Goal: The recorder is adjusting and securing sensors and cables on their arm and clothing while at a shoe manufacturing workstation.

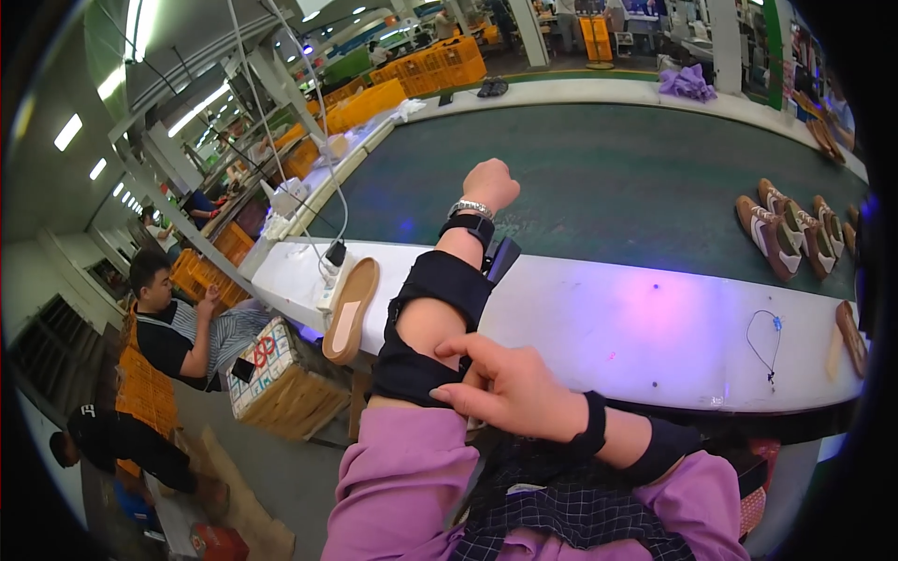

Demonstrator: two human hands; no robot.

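Note:
My left arm stretches over the white table edge, and its hand [491, 184] is curled into a fist above the green conveyor belt [599, 168]. I see nothing in that fist. A silver watch [470, 208] and a black wrist strap circle the wrist. Around the forearm and elbow wraps a black strapped brace [412, 371], with a dark flat device [502, 259] beside the forearm. My right hand [514, 388] reaches across to the elbow, its thumb and index finger closed on the brace's edge. Its other fingers are curled beneath.
A tan shoe sole [351, 313] lies beside a white power strip [327, 292], left of my arm. Several brown-and-white shoes [781, 229] stand on the belt at right. A thin cord loop [764, 341] rests on the white ledge. A person [182, 318] sits at left.

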